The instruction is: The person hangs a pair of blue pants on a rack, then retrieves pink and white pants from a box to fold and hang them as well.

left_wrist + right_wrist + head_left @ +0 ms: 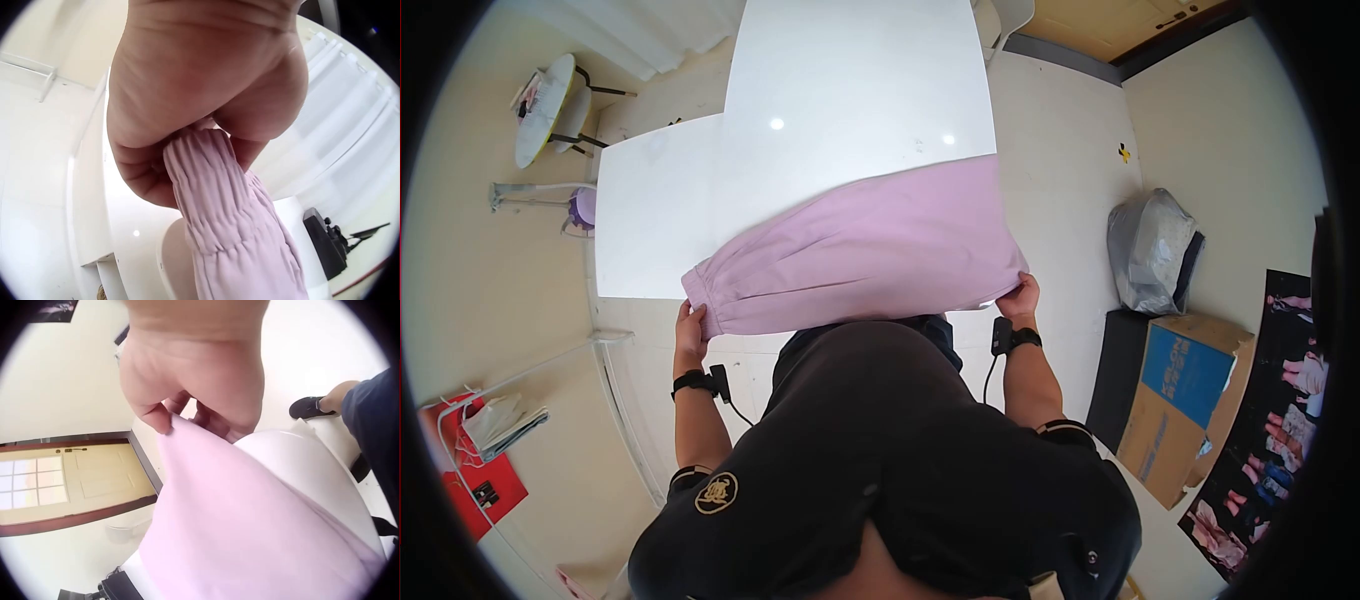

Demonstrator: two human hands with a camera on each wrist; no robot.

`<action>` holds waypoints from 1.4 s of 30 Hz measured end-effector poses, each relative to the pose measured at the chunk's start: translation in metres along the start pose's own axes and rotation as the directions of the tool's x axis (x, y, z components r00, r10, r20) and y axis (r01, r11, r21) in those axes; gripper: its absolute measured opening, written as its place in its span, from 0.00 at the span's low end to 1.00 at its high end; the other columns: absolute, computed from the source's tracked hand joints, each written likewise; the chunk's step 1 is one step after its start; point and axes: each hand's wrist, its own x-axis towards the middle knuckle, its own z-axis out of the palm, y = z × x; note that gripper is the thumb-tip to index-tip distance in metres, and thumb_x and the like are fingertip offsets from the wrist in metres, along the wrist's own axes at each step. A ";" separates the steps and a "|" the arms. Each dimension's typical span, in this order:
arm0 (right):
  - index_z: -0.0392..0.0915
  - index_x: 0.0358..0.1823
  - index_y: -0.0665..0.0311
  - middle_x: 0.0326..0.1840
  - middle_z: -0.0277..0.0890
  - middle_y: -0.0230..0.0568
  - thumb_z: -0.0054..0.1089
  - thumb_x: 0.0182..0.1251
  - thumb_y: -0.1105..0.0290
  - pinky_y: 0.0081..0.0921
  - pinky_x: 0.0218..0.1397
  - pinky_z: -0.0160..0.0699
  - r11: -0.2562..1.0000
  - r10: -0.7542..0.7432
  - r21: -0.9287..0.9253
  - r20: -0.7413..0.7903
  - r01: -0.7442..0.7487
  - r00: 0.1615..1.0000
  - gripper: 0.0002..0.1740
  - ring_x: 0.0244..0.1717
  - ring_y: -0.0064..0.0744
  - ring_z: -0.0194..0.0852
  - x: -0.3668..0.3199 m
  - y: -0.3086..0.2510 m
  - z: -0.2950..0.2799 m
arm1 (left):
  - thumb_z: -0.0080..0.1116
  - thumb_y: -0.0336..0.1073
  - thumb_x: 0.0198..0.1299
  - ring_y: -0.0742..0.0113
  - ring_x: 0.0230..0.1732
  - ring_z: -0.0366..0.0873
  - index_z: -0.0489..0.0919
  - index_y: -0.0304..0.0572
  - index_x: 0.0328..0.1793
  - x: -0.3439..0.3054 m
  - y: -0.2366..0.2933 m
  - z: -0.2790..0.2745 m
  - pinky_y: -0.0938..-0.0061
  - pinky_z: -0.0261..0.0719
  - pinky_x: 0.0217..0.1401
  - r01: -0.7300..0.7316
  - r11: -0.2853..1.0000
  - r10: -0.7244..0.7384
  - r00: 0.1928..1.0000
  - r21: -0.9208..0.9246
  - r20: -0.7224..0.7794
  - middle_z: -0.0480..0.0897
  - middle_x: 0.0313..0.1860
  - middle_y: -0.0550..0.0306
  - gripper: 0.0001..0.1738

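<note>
A light pink cloth garment (870, 245) is stretched sideways over the near edge of the white table, in front of the person's body. One end carries a gathered elastic band (203, 181); the other end is wide and smooth. My left hand (691, 328) grips the elastic band at its near corner, the fingers curled round it in the left wrist view. At the wide end, my right hand (1022, 298) pinches a corner of the cloth between thumb and fingers. In the right wrist view the pink cloth (206, 506) hangs taut from that pinch.
The white table (855, 90) extends away from the person, with a lower white surface (655, 210) on its left. On the right stand a cardboard box (1185, 400) and a silver-grey bag (1155, 250). A clothes rack (520, 375) is at the left.
</note>
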 end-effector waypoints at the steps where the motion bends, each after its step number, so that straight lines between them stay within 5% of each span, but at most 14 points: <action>1: 0.63 0.59 0.66 0.60 0.64 0.46 0.43 0.58 0.64 0.43 0.67 0.54 0.996 0.051 -0.073 -0.010 -0.052 0.999 0.26 0.62 0.45 0.60 0.002 0.000 0.003 | 0.44 0.28 0.61 0.60 0.49 0.76 0.62 0.35 0.61 0.005 -0.001 -0.003 0.65 0.78 0.48 -0.005 1.000 0.005 1.000 -0.005 -0.001 0.76 0.50 0.49 0.21; 5: 0.63 0.59 0.66 0.60 0.66 0.45 0.41 0.66 0.56 0.40 0.65 0.58 0.941 0.173 -0.283 -0.061 -0.183 0.983 0.26 0.61 0.41 0.62 0.011 -0.010 0.010 | 0.43 0.28 0.61 0.60 0.49 0.76 0.61 0.34 0.63 0.005 -0.001 -0.010 0.66 0.77 0.50 -0.043 0.999 0.043 0.999 -0.023 0.009 0.75 0.50 0.48 0.22; 9: 0.66 0.56 0.69 0.57 0.69 0.47 0.32 0.70 0.56 0.38 0.62 0.63 0.991 -0.120 -0.030 0.247 0.131 0.962 0.25 0.59 0.42 0.65 -0.040 -0.035 0.034 | 0.43 0.27 0.61 0.59 0.50 0.75 0.61 0.34 0.63 -0.013 0.017 -0.008 0.67 0.75 0.52 -0.128 0.991 0.128 0.992 -0.037 -0.002 0.75 0.52 0.46 0.23; 13: 0.69 0.49 0.68 0.52 0.72 0.45 0.33 0.69 0.57 0.37 0.59 0.66 0.970 -0.214 -0.066 0.206 0.232 0.955 0.23 0.56 0.41 0.68 -0.047 -0.067 0.051 | 0.42 0.26 0.61 0.57 0.54 0.73 0.56 0.40 0.67 -0.032 0.046 0.019 0.66 0.74 0.54 -0.180 0.973 0.183 0.983 -0.147 0.007 0.71 0.56 0.43 0.27; 16: 0.71 0.39 0.64 0.37 0.77 0.37 0.37 0.66 0.61 0.31 0.44 0.75 0.963 -0.219 -0.113 0.207 0.246 0.953 0.15 0.40 0.33 0.76 -0.011 -0.094 0.084 | 0.40 0.23 0.61 0.56 0.54 0.72 0.51 0.51 0.71 -0.024 0.106 0.054 0.66 0.75 0.53 -0.261 0.951 0.270 0.962 -0.166 0.031 0.69 0.56 0.39 0.31; 19: 0.72 0.35 0.61 0.32 0.77 0.32 0.43 0.66 0.65 0.24 0.37 0.76 0.913 -0.340 -0.119 0.308 0.390 0.889 0.10 0.34 0.27 0.77 0.004 -0.150 0.140 | 0.40 0.25 0.62 0.60 0.51 0.74 0.63 0.48 0.66 -0.017 0.171 0.082 0.70 0.76 0.52 -0.398 0.883 0.440 0.887 -0.247 0.143 0.72 0.53 0.45 0.24; 25: 0.72 0.37 0.65 0.35 0.77 0.36 0.42 0.67 0.68 0.25 0.42 0.77 0.733 -0.623 0.073 0.471 0.676 0.624 0.10 0.38 0.28 0.77 -0.113 -0.190 0.228 | 0.39 0.27 0.64 0.63 0.54 0.73 0.68 0.39 0.59 -0.053 0.240 0.069 0.71 0.73 0.55 -0.570 0.733 0.656 0.736 -0.371 0.166 0.74 0.54 0.48 0.17; 28: 0.72 0.39 0.67 0.38 0.77 0.39 0.43 0.67 0.68 0.27 0.43 0.77 0.693 -0.684 0.032 0.348 0.721 0.642 0.11 0.40 0.30 0.76 -0.115 -0.172 0.216 | 0.39 0.28 0.65 0.62 0.54 0.72 0.69 0.38 0.59 -0.048 0.226 0.056 0.70 0.71 0.57 -0.598 0.706 0.680 0.722 -0.378 0.129 0.74 0.54 0.48 0.17; 32: 0.71 0.44 0.63 0.39 0.74 0.38 0.46 0.65 0.67 0.29 0.41 0.77 0.702 -0.634 -0.222 0.238 0.677 0.736 0.10 0.37 0.31 0.76 -0.058 -0.111 0.163 | 0.41 0.28 0.64 0.66 0.51 0.73 0.69 0.37 0.59 -0.017 0.193 0.040 0.74 0.71 0.56 -0.583 0.762 0.637 0.753 -0.281 0.165 0.74 0.52 0.50 0.17; 34: 0.64 0.53 0.58 0.42 0.69 0.40 0.51 0.63 0.61 0.28 0.32 0.76 0.791 -0.421 -0.461 0.067 0.402 0.905 0.18 0.35 0.38 0.75 -0.024 -0.080 0.119 | 0.41 0.26 0.63 0.70 0.49 0.72 0.69 0.37 0.58 0.005 0.173 0.030 0.78 0.69 0.54 -0.534 0.829 0.558 0.809 -0.168 0.183 0.75 0.49 0.54 0.17; 35: 0.60 0.58 0.57 0.47 0.67 0.43 0.50 0.63 0.58 0.30 0.36 0.75 0.786 -0.342 -0.559 -0.038 0.264 0.939 0.24 0.38 0.42 0.73 -0.010 -0.064 0.098 | 0.41 0.26 0.63 0.70 0.49 0.72 0.69 0.37 0.58 0.023 0.159 0.021 0.78 0.69 0.54 -0.533 0.829 0.558 0.809 -0.169 0.183 0.75 0.49 0.54 0.17; 37: 0.59 0.60 0.57 0.48 0.67 0.44 0.49 0.62 0.57 0.32 0.38 0.74 0.570 -0.291 -0.817 -0.100 0.088 0.952 0.26 0.39 0.41 0.73 0.011 -0.031 0.058 | 0.40 0.26 0.63 0.69 0.51 0.71 0.69 0.38 0.59 0.066 0.122 -0.009 0.77 0.69 0.56 -0.522 0.852 0.510 0.844 0.037 0.167 0.73 0.52 0.53 0.18; 39: 0.62 0.58 0.61 0.46 0.69 0.43 0.49 0.62 0.56 0.34 0.41 0.72 0.497 -0.235 -0.867 -0.085 0.044 0.968 0.26 0.42 0.37 0.71 0.008 -0.002 0.041 | 0.40 0.26 0.62 0.69 0.51 0.71 0.69 0.38 0.59 0.083 0.093 -0.027 0.78 0.68 0.56 -0.454 0.884 0.443 0.890 0.117 0.108 0.74 0.52 0.54 0.19; 42: 0.68 0.52 0.73 0.43 0.74 0.43 0.50 0.61 0.56 0.28 0.47 0.70 0.387 -0.268 -0.915 0.009 0.116 0.963 0.26 0.44 0.32 0.70 0.019 0.027 0.022 | 0.41 0.26 0.62 0.70 0.49 0.71 0.70 0.42 0.59 0.086 0.068 -0.044 0.80 0.70 0.53 -0.361 0.931 0.361 0.932 0.056 -0.004 0.74 0.51 0.54 0.19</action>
